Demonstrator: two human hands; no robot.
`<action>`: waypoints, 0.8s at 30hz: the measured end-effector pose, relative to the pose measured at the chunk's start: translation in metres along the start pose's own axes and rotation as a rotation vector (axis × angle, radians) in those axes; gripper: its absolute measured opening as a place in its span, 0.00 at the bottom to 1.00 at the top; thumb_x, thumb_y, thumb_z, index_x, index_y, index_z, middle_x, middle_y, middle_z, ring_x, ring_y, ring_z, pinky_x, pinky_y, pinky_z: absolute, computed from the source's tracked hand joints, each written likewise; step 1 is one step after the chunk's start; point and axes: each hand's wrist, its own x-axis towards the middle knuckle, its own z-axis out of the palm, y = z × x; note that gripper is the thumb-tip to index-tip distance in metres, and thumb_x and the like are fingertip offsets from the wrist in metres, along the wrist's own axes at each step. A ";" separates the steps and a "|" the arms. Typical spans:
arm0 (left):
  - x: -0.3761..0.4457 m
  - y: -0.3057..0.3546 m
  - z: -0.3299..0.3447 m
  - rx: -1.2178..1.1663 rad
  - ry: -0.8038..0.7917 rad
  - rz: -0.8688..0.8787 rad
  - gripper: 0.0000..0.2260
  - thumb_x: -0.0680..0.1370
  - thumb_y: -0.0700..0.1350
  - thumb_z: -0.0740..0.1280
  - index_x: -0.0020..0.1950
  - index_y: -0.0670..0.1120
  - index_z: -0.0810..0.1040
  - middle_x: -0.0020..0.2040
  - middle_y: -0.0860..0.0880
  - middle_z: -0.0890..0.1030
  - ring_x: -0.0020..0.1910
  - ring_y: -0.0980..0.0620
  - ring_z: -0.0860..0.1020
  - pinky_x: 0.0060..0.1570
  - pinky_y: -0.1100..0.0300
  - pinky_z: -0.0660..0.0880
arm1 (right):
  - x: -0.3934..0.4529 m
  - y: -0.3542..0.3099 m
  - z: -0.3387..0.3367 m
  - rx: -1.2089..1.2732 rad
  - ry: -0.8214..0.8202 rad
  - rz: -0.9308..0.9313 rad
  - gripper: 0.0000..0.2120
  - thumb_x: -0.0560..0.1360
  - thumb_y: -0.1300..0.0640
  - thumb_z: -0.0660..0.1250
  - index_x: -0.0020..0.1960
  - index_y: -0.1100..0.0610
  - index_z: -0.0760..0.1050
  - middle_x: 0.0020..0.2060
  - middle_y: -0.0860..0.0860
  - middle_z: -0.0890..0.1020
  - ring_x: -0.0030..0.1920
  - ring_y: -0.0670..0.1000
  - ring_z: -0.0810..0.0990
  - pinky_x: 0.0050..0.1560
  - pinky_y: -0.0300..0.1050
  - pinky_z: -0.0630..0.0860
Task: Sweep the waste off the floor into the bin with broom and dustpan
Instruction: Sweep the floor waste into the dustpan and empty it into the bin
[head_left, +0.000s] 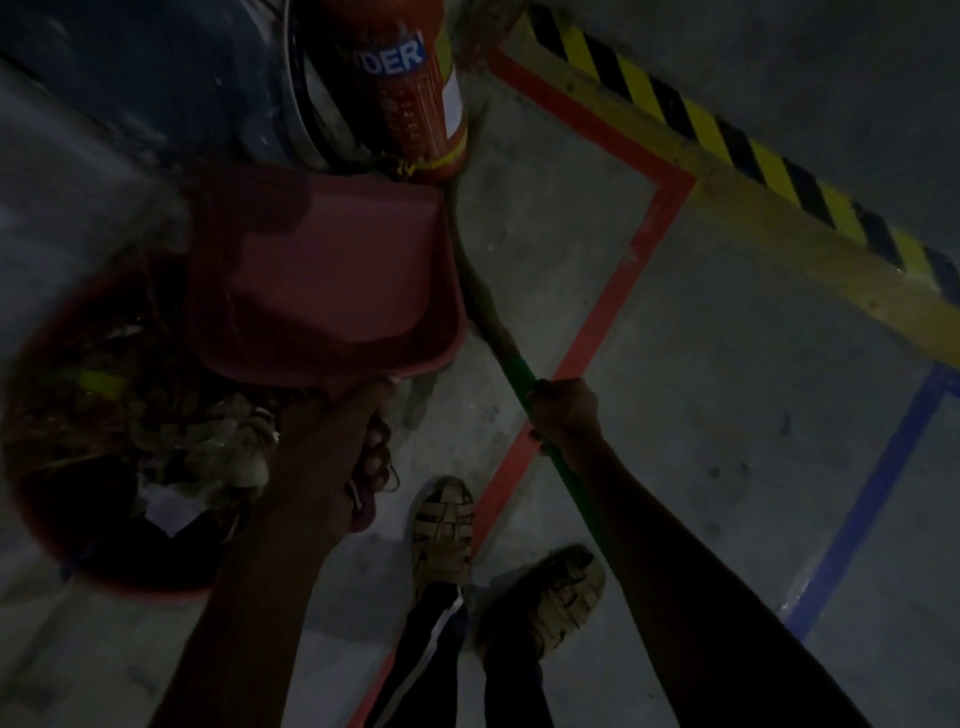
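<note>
Over the red bin (47, 525), already holding leaves and paper scraps, the pink dustpan (322, 275) is tipped, so the emptying step looks under way. Left hand (332, 457) has its fingers wrapped round the dustpan handle; right hand (566, 415) has its fingers clenched on the green broom (519, 371). Next, judging by this, the pan needs a shake, then lowering to the floor (727, 415). A red extinguisher (410, 88) shows the letters "DER".
</note>
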 end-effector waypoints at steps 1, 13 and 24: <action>0.000 -0.001 -0.002 0.034 -0.003 -0.008 0.17 0.80 0.49 0.69 0.35 0.46 0.67 0.21 0.52 0.66 0.14 0.57 0.62 0.16 0.69 0.58 | -0.002 0.006 -0.002 -0.003 0.020 0.026 0.12 0.79 0.59 0.64 0.58 0.63 0.80 0.34 0.59 0.83 0.27 0.55 0.83 0.32 0.58 0.83; -0.005 -0.014 -0.002 0.077 -0.016 -0.026 0.16 0.80 0.49 0.69 0.36 0.47 0.69 0.21 0.54 0.67 0.15 0.58 0.63 0.17 0.70 0.60 | -0.113 0.108 -0.057 -0.030 0.230 -0.114 0.08 0.79 0.56 0.67 0.58 0.51 0.77 0.36 0.60 0.84 0.26 0.55 0.81 0.31 0.53 0.81; -0.009 -0.012 -0.013 0.116 -0.027 0.027 0.21 0.82 0.46 0.65 0.29 0.48 0.68 0.21 0.52 0.63 0.17 0.56 0.60 0.18 0.68 0.58 | 0.005 -0.048 0.016 0.290 -0.130 0.064 0.12 0.79 0.61 0.64 0.56 0.70 0.76 0.41 0.64 0.81 0.27 0.56 0.82 0.24 0.45 0.76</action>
